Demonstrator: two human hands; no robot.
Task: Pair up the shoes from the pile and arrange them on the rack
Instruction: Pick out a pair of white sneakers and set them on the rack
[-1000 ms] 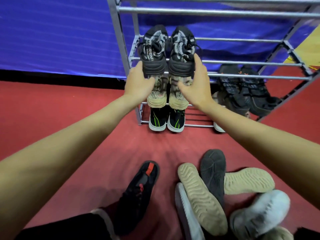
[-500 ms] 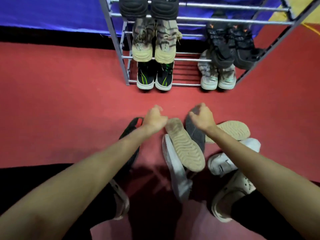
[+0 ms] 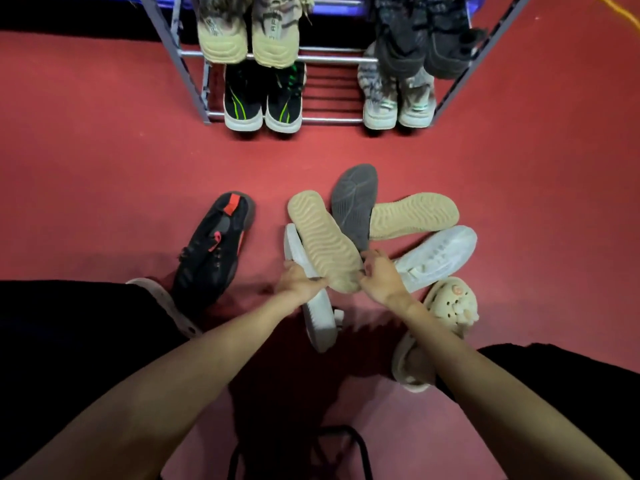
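— Where was the tan-soled shoe [image 3: 323,241]?
— Sole up on the pile, on the red floor [image 3: 104,161] before the rack [image 3: 180,60].
— And the hands?
— Left hand [image 3: 300,280] and right hand [image 3: 381,276] had fingers curled onto its heel end.

Left hand [image 3: 298,281] and right hand [image 3: 380,276] gripping heel of upturned tan ridged-sole shoe [image 3: 323,239] atop floor pile, grey metal rack [image 3: 194,81] beyond holding paired shoes

Dim, soft overhead light, dark shadows pooling on the red floor [image 3: 104,168], wide-angle bending and blur at the edges.
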